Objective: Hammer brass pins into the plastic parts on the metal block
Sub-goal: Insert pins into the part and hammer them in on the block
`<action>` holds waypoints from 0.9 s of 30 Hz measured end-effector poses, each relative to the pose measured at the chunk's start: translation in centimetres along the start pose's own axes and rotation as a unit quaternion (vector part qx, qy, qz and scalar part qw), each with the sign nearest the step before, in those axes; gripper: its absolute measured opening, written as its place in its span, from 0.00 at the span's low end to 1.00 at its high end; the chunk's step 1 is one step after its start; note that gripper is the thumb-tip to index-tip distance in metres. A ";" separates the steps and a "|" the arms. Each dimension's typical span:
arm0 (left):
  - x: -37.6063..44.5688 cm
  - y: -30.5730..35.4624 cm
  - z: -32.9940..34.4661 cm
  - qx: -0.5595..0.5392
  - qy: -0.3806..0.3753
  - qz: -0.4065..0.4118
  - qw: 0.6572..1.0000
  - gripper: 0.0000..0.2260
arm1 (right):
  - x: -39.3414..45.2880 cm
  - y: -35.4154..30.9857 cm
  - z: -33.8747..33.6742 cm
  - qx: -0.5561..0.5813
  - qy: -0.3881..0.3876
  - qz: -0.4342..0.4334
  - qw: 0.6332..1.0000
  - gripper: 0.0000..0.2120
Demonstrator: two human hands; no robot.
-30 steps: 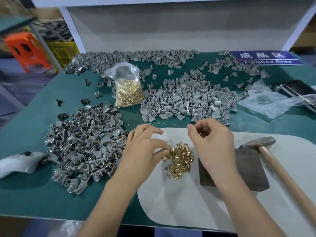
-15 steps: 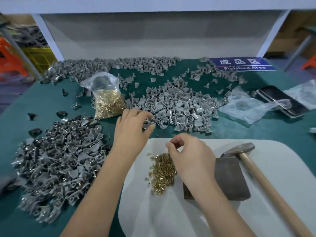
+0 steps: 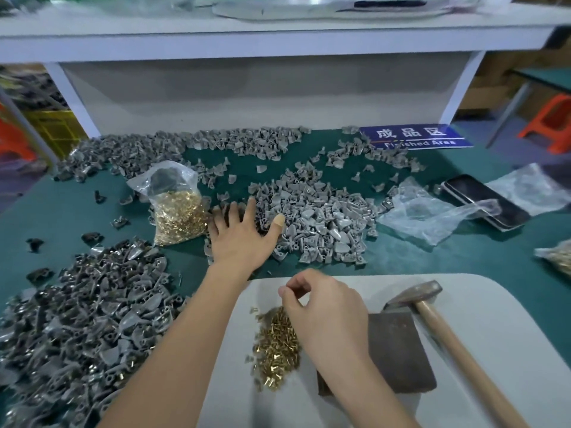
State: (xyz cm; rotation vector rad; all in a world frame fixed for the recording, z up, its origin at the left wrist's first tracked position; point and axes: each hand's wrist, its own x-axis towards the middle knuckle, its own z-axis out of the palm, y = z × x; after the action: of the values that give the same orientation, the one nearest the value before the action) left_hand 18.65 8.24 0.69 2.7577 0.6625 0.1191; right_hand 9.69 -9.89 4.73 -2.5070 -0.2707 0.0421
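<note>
Centrally, left hand (image 3: 239,234) lies spread on light, stiff plastic parts (image 3: 315,220); right hand (image 3: 321,310) apparently pinches tiny, slippery brass pins (image 3: 276,344).

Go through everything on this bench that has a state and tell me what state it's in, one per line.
Left hand: open, fingers spread on the grey plastic parts.
Right hand: fingertips pinched together over the loose brass pins.
Hammer: lying unheld, head against the metal block.
Metal block: bare, no part on it.
Pin bag: standing, partly full.
Phone: screen dark.
</note>
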 end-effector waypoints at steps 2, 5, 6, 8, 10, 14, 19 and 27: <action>0.0 0.4 0.2 0.002 0.000 0.019 1.000 0.37 | 0.1 0.0 0.1 0.010 0.003 0.000 1.000 0.07; -0.5 0.8 0.5 -0.006 0.008 0.047 0.999 0.31 | 0.1 0.2 0.2 0.033 0.017 0.012 0.999 0.06; -0.6 0.8 0.5 -0.008 0.012 0.052 0.999 0.30 | 0.1 0.3 0.2 0.040 0.021 0.014 0.999 0.06; -0.8 0.7 0.4 -0.016 0.011 0.055 0.998 0.28 | 0.1 0.5 0.3 0.048 0.024 0.013 0.998 0.06; -1.0 0.6 0.3 -0.020 0.003 0.058 0.998 0.26 | 0.1 0.6 0.4 0.056 0.027 0.006 0.998 0.07; -2.1 0.8 0.2 -0.023 -0.006 0.083 0.996 0.24 | 0.0 0.8 0.4 0.086 0.049 0.000 0.995 0.07; -4.2 1.0 0.3 -0.019 -0.020 0.144 0.989 0.21 | -0.3 1.3 -0.3 0.324 0.099 -0.034 0.940 0.04; -7.8 0.8 -0.6 -0.021 0.009 0.210 0.977 0.21 | -0.3 1.7 -0.4 0.392 0.167 0.003 0.905 0.04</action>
State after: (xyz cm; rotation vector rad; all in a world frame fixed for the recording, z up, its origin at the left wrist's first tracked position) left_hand 11.94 4.12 1.45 2.8141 0.0699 0.2463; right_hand 9.79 -11.53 4.02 -1.6717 -0.0731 -0.2317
